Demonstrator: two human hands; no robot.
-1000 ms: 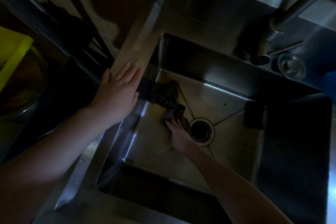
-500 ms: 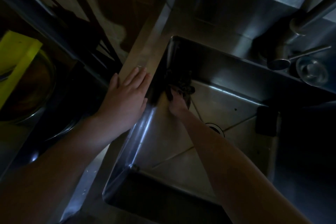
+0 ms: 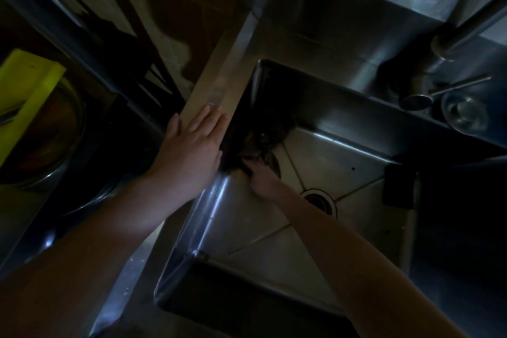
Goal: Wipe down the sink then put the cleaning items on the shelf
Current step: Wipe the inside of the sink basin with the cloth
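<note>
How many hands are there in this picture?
2. The left hand lies flat on the rim of the shiny steel sink. The right hand is down inside it, on the dark crumpled wiping cloth. None seem hidden.

A dim kitchen: a stainless steel sink (image 3: 332, 153) with a round drain (image 3: 319, 202), a tap (image 3: 466, 33) at its far rim, steel bench (image 3: 216, 85) around it, a metal bowl (image 3: 59, 132) beside

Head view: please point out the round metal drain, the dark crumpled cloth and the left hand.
round metal drain (image 3: 319, 200), head view, on its dark opening.
dark crumpled cloth (image 3: 270, 136), head view, on its bunched middle.
left hand (image 3: 192, 143), head view, on its back.
</note>
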